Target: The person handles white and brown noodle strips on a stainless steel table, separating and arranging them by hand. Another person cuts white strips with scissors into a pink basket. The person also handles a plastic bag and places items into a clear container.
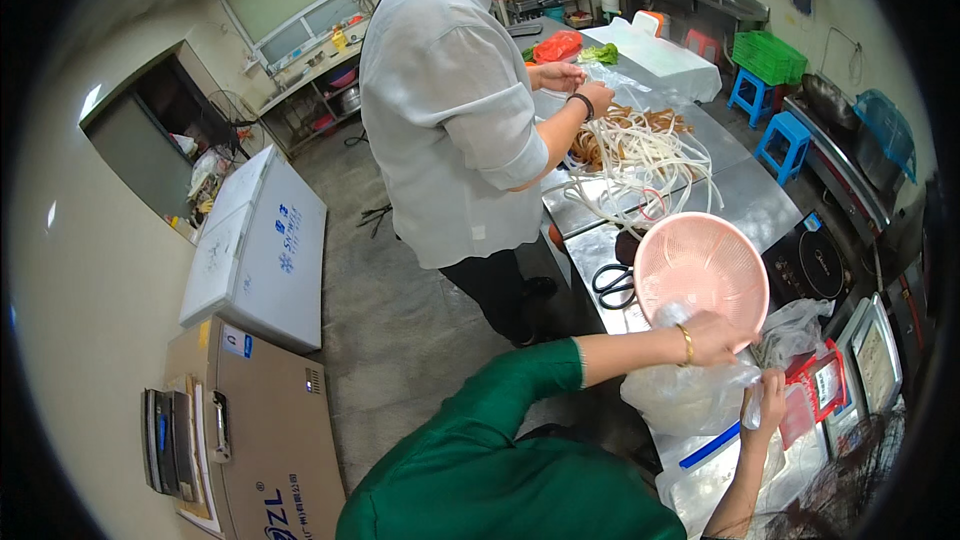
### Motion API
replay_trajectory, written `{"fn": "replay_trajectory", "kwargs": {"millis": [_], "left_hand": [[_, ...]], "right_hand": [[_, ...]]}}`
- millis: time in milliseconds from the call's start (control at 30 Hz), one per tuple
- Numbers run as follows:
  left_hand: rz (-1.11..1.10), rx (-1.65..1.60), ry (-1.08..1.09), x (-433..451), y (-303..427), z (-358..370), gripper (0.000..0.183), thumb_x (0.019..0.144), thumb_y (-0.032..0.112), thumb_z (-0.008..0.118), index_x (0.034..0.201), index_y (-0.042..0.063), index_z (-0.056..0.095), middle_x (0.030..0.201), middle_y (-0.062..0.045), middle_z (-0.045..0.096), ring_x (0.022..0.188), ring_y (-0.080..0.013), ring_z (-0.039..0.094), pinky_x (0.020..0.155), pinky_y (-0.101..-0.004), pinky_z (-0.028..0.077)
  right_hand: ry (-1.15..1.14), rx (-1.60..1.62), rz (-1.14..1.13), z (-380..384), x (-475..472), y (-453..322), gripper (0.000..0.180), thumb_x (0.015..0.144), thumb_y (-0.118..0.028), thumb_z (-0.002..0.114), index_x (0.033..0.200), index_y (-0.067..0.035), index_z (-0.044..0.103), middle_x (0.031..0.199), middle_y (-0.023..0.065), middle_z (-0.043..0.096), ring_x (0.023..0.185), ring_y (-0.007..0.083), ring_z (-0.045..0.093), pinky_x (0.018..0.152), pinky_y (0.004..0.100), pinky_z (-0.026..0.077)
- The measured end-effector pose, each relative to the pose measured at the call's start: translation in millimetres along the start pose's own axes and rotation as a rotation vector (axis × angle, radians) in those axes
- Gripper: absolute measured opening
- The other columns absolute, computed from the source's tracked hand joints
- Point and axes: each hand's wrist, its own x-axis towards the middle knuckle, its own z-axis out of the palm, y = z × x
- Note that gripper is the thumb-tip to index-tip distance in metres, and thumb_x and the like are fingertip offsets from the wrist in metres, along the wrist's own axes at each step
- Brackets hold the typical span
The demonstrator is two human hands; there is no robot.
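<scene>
My left hand (pixel 718 339), with a gold bracelet at the wrist, grips the upper edge of a clear plastic bag (pixel 671 401). Pale, whitish contents show blurrily through the plastic. A gathered end of the same bag is pinched in my right hand (pixel 765 399). A pink plastic colander (pixel 701 262) stands just beyond my left hand, with part of its near rim hidden by the hand and the bag. Beside the colander lie black-handled scissors (pixel 615 286). Under my right forearm is a white board or tray (pixel 712 484), next to a blue strip (pixel 709 446).
Across the steel table (pixel 757 199), a person in a light shirt (pixel 457 105) handles clear plastic near a pile of white and brown strips (pixel 637 157). An induction cooker (pixel 814 262), a red-edged packet (pixel 825 382) and a scale (pixel 874 360) line the right side.
</scene>
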Motion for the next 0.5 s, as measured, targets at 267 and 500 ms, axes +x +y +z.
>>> {"fn": "replay_trajectory", "kwargs": {"millis": [267, 500], "left_hand": [[-0.221, -0.061, 1.09, -98, -40, -225, 0.069, 0.086, 0.012, 0.053, 0.143, 0.006, 0.014, 0.068, -0.007, 0.065, 0.058, -0.0106, 0.059, 0.058, -0.0235, 0.047], [-0.253, -0.232, 0.668, -107, -17, -216, 0.037, 0.087, 0.01, 0.052, 0.123, 0.002, 0.048, 0.073, -0.007, 0.066, 0.069, -0.0079, 0.06, 0.066, -0.0239, 0.046]], "right_hand": [[-0.047, 0.098, 0.184, -11, -12, 14, 0.023, 0.071, -0.001, 0.062, 0.088, -0.001, 0.046, 0.079, 0.0152, 0.049, 0.07, 0.0325, 0.051, 0.064, 0.0351, 0.043], [-0.035, 0.129, 0.18, -1, -4, 12, 0.021, 0.072, 0.001, 0.06, 0.088, -0.001, 0.046, 0.077, 0.0152, 0.048, 0.067, 0.0312, 0.05, 0.063, 0.0336, 0.043]]}}
